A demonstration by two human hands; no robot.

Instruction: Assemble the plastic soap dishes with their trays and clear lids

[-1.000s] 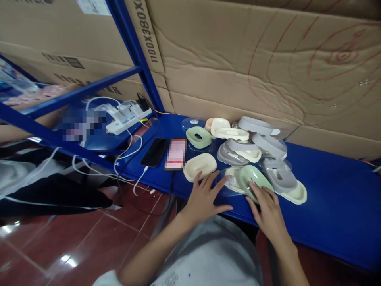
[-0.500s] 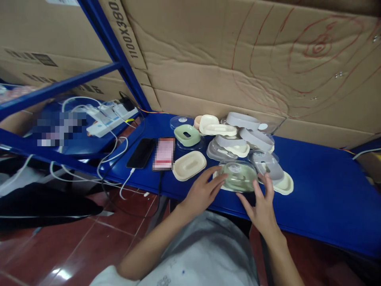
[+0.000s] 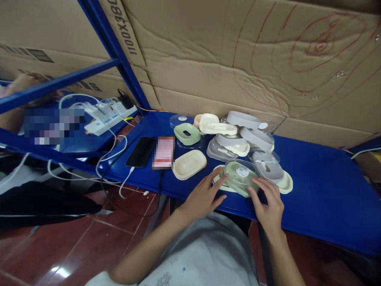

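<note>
A clear plastic lid with a round white label lies over a pale green tray at the front of the blue table. Fingers of my left hand rest against the lid's left edge, with the thumb lower and apart. At the other end, my right hand grips the lid and tray between thumb and bent fingers. The lid and tray sit tilted, partly over a cream tray. Close by on the right is a grey tray under another clear lid. My left fingertips partly hide the cream tray.
Behind my hands lie a cream dish, a green tray with a slot and several grey rings, one a grey ring. Two phones, one a black phone, lie left. Cables run from a power strip. A cardboard wall stands behind.
The clear lid and green tray have turned and tilted, their right end now nearer me. My right hand has closed in on that end, and my left thumb has spread away from the fingers.
</note>
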